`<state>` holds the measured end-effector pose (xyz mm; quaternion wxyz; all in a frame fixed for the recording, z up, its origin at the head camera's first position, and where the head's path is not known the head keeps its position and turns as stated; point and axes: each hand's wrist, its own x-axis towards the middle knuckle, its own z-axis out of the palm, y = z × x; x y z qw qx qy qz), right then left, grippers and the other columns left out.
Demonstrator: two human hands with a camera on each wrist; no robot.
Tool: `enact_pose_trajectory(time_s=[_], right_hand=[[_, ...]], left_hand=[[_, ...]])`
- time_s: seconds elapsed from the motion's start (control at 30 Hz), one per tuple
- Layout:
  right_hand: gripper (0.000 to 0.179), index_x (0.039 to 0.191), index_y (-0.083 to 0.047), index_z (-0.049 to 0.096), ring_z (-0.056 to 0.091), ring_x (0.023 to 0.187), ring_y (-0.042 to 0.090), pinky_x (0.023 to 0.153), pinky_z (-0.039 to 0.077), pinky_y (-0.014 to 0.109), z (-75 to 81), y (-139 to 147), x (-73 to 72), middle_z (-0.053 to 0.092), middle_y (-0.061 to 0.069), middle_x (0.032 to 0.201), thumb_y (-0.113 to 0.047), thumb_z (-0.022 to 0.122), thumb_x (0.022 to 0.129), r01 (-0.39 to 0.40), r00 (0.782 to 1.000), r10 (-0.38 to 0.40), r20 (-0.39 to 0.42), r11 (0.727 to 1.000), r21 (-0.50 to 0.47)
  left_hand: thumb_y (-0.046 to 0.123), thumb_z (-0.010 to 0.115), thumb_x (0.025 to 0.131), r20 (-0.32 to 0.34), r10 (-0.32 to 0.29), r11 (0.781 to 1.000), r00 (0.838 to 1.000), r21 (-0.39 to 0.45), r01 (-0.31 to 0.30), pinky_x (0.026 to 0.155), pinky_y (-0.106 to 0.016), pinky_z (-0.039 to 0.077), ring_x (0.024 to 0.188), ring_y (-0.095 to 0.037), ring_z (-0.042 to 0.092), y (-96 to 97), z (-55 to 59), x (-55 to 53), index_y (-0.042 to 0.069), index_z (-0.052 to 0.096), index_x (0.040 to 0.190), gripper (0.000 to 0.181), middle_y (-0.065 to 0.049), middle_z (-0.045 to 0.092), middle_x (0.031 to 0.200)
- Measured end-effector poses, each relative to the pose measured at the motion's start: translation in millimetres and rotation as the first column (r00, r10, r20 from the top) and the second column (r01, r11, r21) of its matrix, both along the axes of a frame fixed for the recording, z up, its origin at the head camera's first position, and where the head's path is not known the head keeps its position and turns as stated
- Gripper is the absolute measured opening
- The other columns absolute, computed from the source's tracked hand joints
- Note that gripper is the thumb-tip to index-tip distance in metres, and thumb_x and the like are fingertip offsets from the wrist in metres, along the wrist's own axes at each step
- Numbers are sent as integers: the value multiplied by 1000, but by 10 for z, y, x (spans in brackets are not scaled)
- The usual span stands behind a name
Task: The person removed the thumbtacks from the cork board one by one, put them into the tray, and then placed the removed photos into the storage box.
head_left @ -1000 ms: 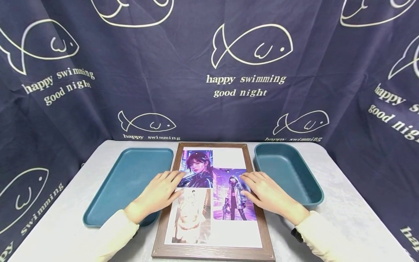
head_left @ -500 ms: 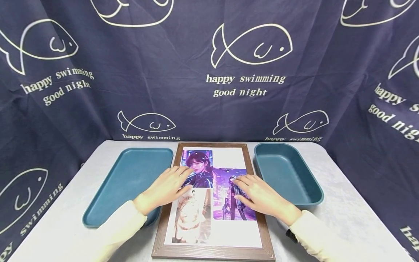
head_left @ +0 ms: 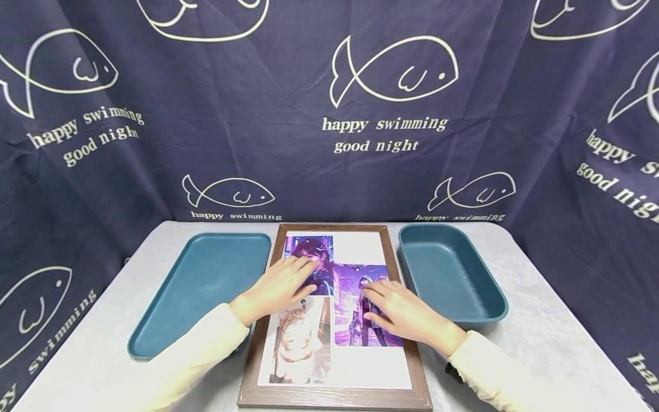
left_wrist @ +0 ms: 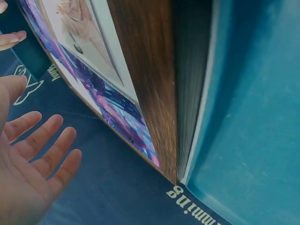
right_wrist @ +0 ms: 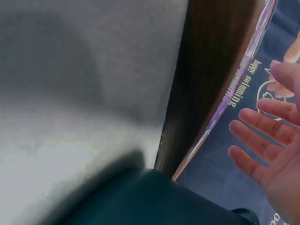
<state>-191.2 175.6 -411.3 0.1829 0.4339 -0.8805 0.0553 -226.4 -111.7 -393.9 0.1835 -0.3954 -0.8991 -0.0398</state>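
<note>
Currently both of the person's hands are palm-down over a rectangular white board with a brown wood-grain frame (head_left: 334,398), lying flat at mid-table. Left hand (head_left: 280,289): comes in from the left, fingers extended and loosely parted, tips over a glossy purple portrait print (head_left: 324,276) at the board's upper left. Right hand (head_left: 407,312): mirrors it, fingers likewise relaxed and apart, over a purple print of a hooded standing figure (head_left: 350,312) at the right. Neither holds anything; both wrist views show daylight between fingers and board.

Compared with 1.0 s ago: both hands lie further inward, the left more so, having come from the frame's side edges. Prints and containers keep their places.

Count: hands, 2, each in a cream sleeve (head_left: 206,337). Board, 1. Prints on it, 3: the two purple ones plus a pale beige-brown print (head_left: 301,346) at lower left. Teal containers, 2: a shallow rounded tray (head_left: 211,280) left of the board, and a deep rounded bin (head_left: 455,277) to its right. Pale grey table (head_left: 558,355), 1; navy cloth with white fish outlines (head_left: 355,194) behind.
</note>
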Motion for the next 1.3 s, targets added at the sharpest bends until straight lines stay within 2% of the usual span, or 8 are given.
enact_pose_trajectory(time_s=[0.23,0.53,0.9,1.3], right_hand=[[37,110,-9,62,58,95,18,84,47,35,-43,-1,7,62,2,105,-33,66,81,-10,1000,10,21,1000,-5],[36,109,-10,62,57,95,17,84,47,34,-60,24,4,60,2,105,-34,66,81,-5,997,3,73,1000,17],[32,107,-13,62,54,92,14,78,48,33,-97,63,-50,56,0,107,-33,64,83,-17,994,16,105,1000,11],[32,108,-14,62,52,102,15,87,45,37,-119,92,-69,55,-2,110,-33,64,83,-4,973,18,230,998,-60]], left_hand=[[32,59,87,5,-29,1000,1000,-1,29,91,-38,46,105,-22,56,120,-31,-65,11,53,124,43,-5,59,115],[32,58,87,-30,-54,997,998,-60,52,86,-36,48,103,-21,57,288,-50,-160,10,54,123,42,-4,60,113],[34,58,87,4,-23,995,1000,-99,23,82,-33,49,98,-18,58,499,-53,-295,15,54,119,37,0,61,108],[34,57,88,58,-22,995,998,-101,28,87,-32,47,100,-16,57,698,-16,-402,15,55,119,36,1,61,109]])
